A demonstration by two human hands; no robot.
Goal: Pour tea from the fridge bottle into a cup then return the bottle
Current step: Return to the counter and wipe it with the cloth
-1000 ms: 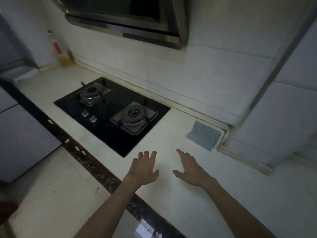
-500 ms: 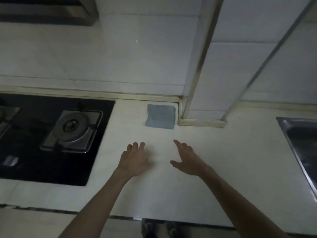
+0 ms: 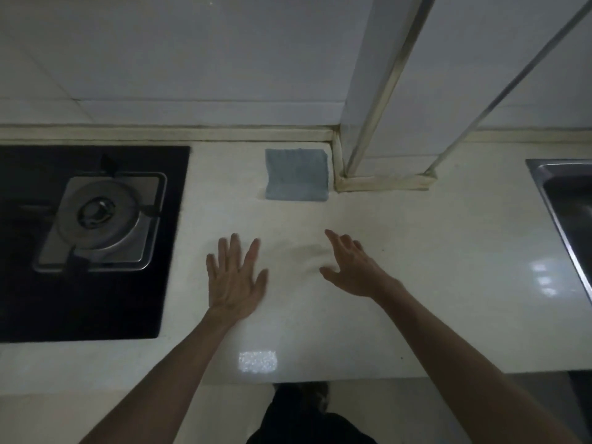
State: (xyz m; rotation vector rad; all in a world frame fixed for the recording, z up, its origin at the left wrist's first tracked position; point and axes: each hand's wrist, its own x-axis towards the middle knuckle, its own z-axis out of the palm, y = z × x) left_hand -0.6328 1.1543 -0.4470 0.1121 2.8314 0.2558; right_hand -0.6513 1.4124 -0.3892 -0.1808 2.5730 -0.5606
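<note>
A black glass stove (image 3: 96,309) is set into the pale table (image 3: 448,283), far to the left of the folded blue-grey cloth (image 3: 296,174). Its one visible burner (image 3: 99,216), round metal on a square plate, sits left of the cloth and slightly nearer the person. The left hand (image 3: 234,280) is palm down over the table, nearer the person than the cloth and a little to its left, between the cloth and the stove's right edge. Its fingers are straight and spread wide, and it holds nothing. Whether the palm touches the table cannot be told. The cloth itself lies flat on the table at the back edge, just beside the foot of a white tiled column (image 3: 368,91) on its right. The right hand (image 3: 355,270) is nearer the person than the cloth and a little to its right. It is turned partly on its side, thumb out and fingers loosely stretched toward the cloth. It is empty too, and well apart from the cloth. A steel sink (image 3: 563,200) shows far to the right of the cloth, cut off by the edge of the view. Where the bottle and the cup are cannot be told from this view.
</note>
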